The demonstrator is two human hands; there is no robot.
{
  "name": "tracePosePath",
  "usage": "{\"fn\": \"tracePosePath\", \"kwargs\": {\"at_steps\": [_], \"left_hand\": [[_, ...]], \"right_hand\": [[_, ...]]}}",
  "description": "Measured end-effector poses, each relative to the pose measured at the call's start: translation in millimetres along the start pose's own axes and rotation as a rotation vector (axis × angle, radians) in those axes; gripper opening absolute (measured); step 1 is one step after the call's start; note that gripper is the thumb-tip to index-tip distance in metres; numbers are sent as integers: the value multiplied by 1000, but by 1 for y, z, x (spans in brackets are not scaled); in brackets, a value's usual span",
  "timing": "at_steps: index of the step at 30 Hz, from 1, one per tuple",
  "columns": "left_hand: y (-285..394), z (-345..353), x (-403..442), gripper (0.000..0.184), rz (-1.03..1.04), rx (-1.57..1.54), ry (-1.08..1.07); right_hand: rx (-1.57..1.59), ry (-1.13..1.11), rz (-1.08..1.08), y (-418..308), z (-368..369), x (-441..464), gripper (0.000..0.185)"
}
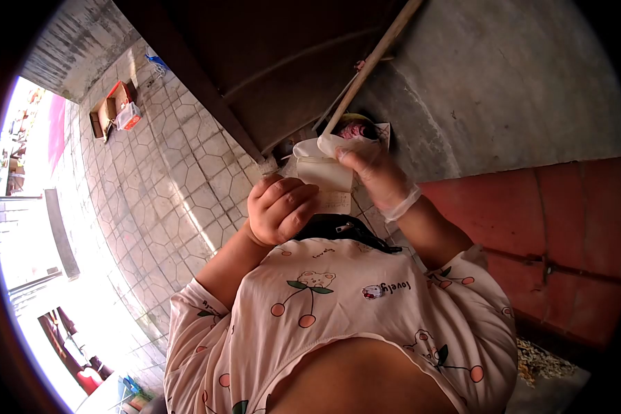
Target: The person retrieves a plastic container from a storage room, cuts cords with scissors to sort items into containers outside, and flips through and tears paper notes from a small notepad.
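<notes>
My left hand [283, 209] is bare and raised in front of my chest, its fingers curled in. Whatever may be inside them is hidden. A clear plastic glove [400, 203] covers my right hand [372, 172], bunching loosely at the wrist. The thumb and fingers of that hand come together at a thin whitish plastic film [332, 143], whose kind I cannot make out. Just below both hands are a white box or pouch-like thing [324, 174] and a sheet of paper [334, 202] with faint writing. A black zipped bag [345, 229] lies against my waist.
A long wooden pole [372, 65] leans beside a dark panel [283, 69]. A round container [359, 127] with dark pink contents stands behind my right hand. Red metal doors [538, 234] are on the right. An open cardboard box [110, 110] sits on the paved floor [193, 148].
</notes>
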State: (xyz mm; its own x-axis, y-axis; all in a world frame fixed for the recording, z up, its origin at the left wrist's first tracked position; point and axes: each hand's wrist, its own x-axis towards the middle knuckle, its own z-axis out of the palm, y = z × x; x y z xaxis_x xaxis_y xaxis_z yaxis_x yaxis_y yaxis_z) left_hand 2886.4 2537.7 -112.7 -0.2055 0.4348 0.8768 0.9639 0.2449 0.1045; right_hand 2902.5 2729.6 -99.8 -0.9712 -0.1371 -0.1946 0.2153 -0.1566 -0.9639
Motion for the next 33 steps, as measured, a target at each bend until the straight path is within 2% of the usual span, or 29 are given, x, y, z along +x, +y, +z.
{"fn": "tracePosePath", "kwargs": {"at_steps": [3, 6, 8, 9, 11, 12, 15, 16, 18, 19, 21, 22, 24, 27, 28, 29, 31, 33], "left_hand": [[0, 2, -2, 21, -34, -10, -51], [-1, 5, -2, 20, -338, -202, -118], [3, 6, 1, 15, -641, -319, -123], [2, 4, 4, 15, -681, -331, -138], [-2, 4, 8, 16, -753, -360, -170], [-1, 5, 9, 12, -804, -361, -186], [-6, 8, 8, 8, -720, -407, -273], [-7, 9, 10, 3, -715, -379, -254], [-8, 12, 8, 5, -940, -454, -211], [-8, 15, 5, 6, -1052, -491, -187], [-9, 24, -4, 14, -1276, -700, -65], [-10, 26, -5, 15, -1371, -777, -34], [-11, 28, -3, 21, -1559, -955, 44], [-37, 42, -16, 24, -1732, -791, 153], [-50, 42, -20, 25, -1823, -819, 293], [-68, 39, -28, 26, -1906, -844, 437], [-114, 43, -81, 24, -1888, -971, 671], [-153, 1, -104, 23, -1999, -794, 958]], "right_hand": [[-306, -51, -58, 1, -11, 2, 34], [-471, 147, -566, 7, -4, 7, 38], [-539, -41, -515, -3, -5, 0, 42], [-572, -131, -486, -12, -3, -3, 43], [-865, -191, -610, -23, -1, 5, 36], [-1059, -88, -773, -22, -2, 5, 26], [-1149, 121, -1098, -31, 14, 13, 12], [-1180, 124, -1087, -32, 14, 18, 12], [-1235, 145, -1045, -33, 19, 21, 13], [-1200, 80, -1050, -34, 19, 21, 14], [-1127, -50, -1058, -36, 19, 20, 15], [-1123, -143, -935, -32, 15, 18, 20], [-1097, -157, -949, -20, 13, 19, 24], [-1206, -177, -1004, -29, 22, 0, 28], [-1323, -125, -1216, -17, 21, -8, 24], [-1246, -118, -1204, -9, 19, -10, 23], [-1098, -94, -1186, 1, 17, -11, 25], [-1098, -265, -1197, -14, 5, -42, 23]]}}
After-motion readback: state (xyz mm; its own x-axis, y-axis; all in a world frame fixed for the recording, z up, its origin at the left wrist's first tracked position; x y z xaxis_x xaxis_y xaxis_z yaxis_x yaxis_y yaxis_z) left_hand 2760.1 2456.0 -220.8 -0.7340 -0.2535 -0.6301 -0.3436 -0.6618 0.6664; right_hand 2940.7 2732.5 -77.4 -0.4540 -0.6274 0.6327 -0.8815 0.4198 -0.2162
